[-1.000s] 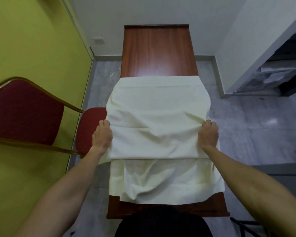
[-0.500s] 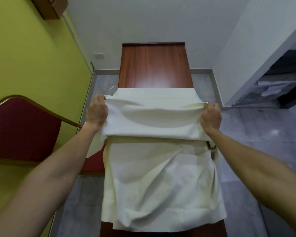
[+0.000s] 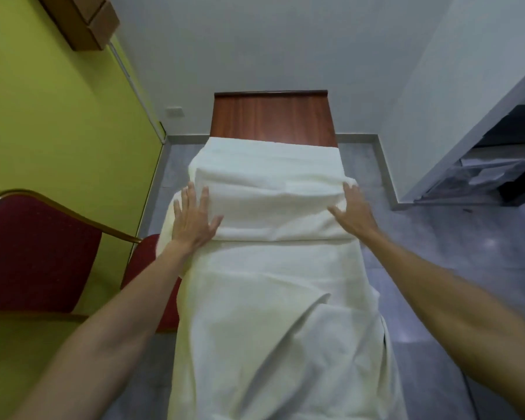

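Note:
A cream cloth (image 3: 273,313) lies along a narrow brown wooden table (image 3: 272,116) and hangs over both long sides. Its far part is folded over into a thicker band (image 3: 273,207) across the table. My left hand (image 3: 194,219) lies flat with spread fingers on the left end of that band. My right hand (image 3: 350,212) rests with straight fingers on the band's right end, at the table's right edge. Only the far end of the table top shows bare.
A red padded chair (image 3: 37,253) with a gold frame stands close on the left, its seat against the table. A yellow-green wall runs along the left. A white wall rises at the right, with dark shelves holding papers (image 3: 497,171) beyond it. Grey floor lies on both sides.
Both hands carried the gripped fold of cloth away from me toward the far end, laid it down, let go and now lie flat on it. The view has tilted forward.

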Available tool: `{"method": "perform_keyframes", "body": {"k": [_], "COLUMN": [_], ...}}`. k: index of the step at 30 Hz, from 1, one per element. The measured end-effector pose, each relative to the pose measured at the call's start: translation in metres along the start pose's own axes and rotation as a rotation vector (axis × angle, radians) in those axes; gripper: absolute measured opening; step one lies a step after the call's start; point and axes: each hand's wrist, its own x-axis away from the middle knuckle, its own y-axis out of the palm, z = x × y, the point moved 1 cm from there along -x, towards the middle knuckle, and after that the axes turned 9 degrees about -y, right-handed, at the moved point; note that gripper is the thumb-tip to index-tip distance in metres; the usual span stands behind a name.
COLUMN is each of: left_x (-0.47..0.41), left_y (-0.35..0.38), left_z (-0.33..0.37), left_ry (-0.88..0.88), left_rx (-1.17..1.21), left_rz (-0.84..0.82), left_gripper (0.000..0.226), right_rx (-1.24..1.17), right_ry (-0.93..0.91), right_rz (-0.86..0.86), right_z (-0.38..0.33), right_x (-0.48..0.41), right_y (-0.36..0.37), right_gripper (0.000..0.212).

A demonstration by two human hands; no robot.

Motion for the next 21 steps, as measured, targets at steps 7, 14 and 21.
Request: {"method": "perform_keyframes", "body": {"k": [7,14,21], "left_x": [0.022,0.047,0.119], "left_y": [0.044,0.063,0.098], "left_z": [-0.009,0.005,0.008], "left_ry": [0.091,0.130,0.099], "left_rx": [-0.042,-0.042,0.024], "left_rz": [-0.219,-0.260,-0.302], "left_gripper": [0.085,0.077,0.085], "right_rx": [0.137,0.182,0.099], "right_ry": [-0.022,-0.040,-0.055], "right_rz": [-0.176,-0.192,-0.112], "right_z": [0.023,0.024,0.021], "right_x": [0.024,0.054,0.126], "right_y": [0.045,0.071,0.108], "right_gripper": [0.078,0.080,0.077]}}
